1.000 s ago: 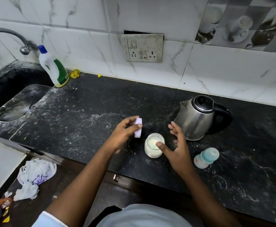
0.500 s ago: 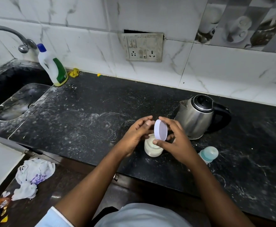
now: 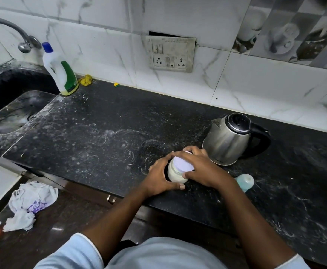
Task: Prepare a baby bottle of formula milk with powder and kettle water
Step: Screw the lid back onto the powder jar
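Formula jar (image 3: 175, 172) stands upright near the front edge of the black bench (image 3: 104, 133), at about 5 o'clock from the bench centre; its glass body shows pale powder inside, and a lavender lid (image 3: 183, 163) sits over its mouth. From the left side: a curved tap (image 3: 9, 29) projects from the wall at 10 o'clock above the dark sink (image 3: 13, 111); a white detergent bottle (image 3: 60, 71) with blue cap and green label stands at the sink's back corner; a yellow scrap (image 3: 85, 80) lies just beside it against the tiles; a crumpled white cloth (image 3: 30, 200) lies on the floor below the bench at 8 o'clock. A switch-and-socket plate (image 3: 171, 53) is set in the wall at 12 o'clock. The left hand (image 3: 159, 176) is curled around the jar body, thumb at the front, fingers wrapped behind, holding it firmly; the right hand (image 3: 201, 168) is cupped over the lid, fingertips and thumb closed on its rim. A steel kettle (image 3: 228, 139) with black lid and handle stands at 2 o'clock from the jar, near the right hand but apart from it; its spout points left. A baby bottle (image 3: 245, 181) with a pale teal cap lies on its side at 3 o'clock from the jar, partly hidden behind the right wrist. White dust streaks cover much of the bench surface.
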